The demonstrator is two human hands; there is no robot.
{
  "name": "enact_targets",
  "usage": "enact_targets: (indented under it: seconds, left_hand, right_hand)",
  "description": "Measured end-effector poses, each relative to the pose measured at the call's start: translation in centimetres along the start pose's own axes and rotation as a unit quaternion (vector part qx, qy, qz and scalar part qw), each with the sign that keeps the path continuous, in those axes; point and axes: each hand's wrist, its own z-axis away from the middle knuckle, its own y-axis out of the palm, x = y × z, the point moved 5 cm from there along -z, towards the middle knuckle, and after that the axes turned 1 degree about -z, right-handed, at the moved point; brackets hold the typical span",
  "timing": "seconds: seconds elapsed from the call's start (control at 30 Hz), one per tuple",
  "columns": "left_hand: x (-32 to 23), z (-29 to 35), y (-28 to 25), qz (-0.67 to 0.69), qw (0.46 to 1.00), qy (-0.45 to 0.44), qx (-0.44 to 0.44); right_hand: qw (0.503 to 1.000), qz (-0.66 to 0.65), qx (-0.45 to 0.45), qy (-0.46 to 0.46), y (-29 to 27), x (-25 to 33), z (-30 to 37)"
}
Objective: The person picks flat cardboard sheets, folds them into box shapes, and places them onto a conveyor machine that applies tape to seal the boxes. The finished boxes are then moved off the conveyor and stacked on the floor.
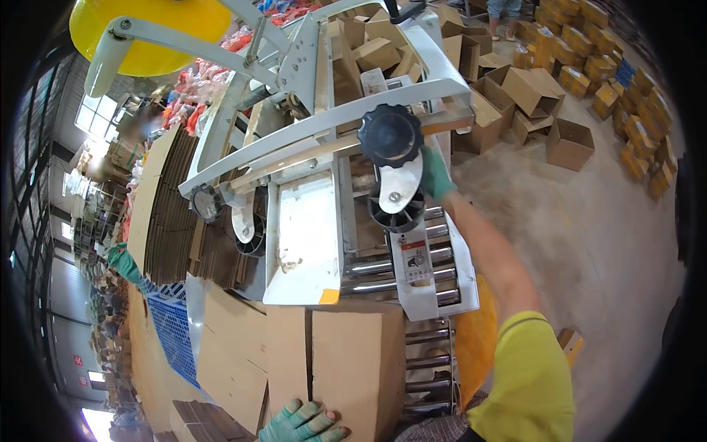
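My left hand [303, 423], in a green glove with bare fingertips, rests with fingers apart on the near end of a brown cardboard box [353, 346]. A dark gap between the flaps runs along the box's top. The box stands at the near end of a white carton sealing machine [305, 221]. My right arm reaches forward along the machine's right side. The right hand [437, 175], also in a green glove, is beside a large black knob [390, 135] and a black guide wheel [396, 210]; its fingers are hidden behind them.
Metal rollers [428, 361] lie right of the box. A large yellow tape roll [151, 33] hangs upper left. Flattened cartons [171, 214] are stacked left, above a blue plastic crate [173, 331]. Open boxes [571, 144] litter the floor at right, with taped cartons [641, 132] beyond.
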Motion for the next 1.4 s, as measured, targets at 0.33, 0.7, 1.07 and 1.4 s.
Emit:
enact_targets:
  seconds: [0.33,0.7,1.07,1.4]
  left_hand:
    - [1.2,-0.4,-0.4,0.003,1.000,-0.025,-0.011]
    - [0.5,-1.4,-1.0,-0.010,0.999,-0.034,-0.013]
    - [-0.6,0.9,-0.8,0.042,0.999,0.011,-0.024]
    - [-2.8,3.5,-0.7,-0.055,0.993,-0.070,-0.072]
  right_hand:
    - [0.943,0.305,0.105,0.084,8.4,-6.1,-5.4]
    - [0.940,0.302,0.150,0.061,8.8,-5.1,-3.0]
    - [0.874,-0.378,0.291,0.089,-6.3,10.7,19.1]
    - [0.920,0.268,0.067,-0.278,2.2,25.1,9.6]
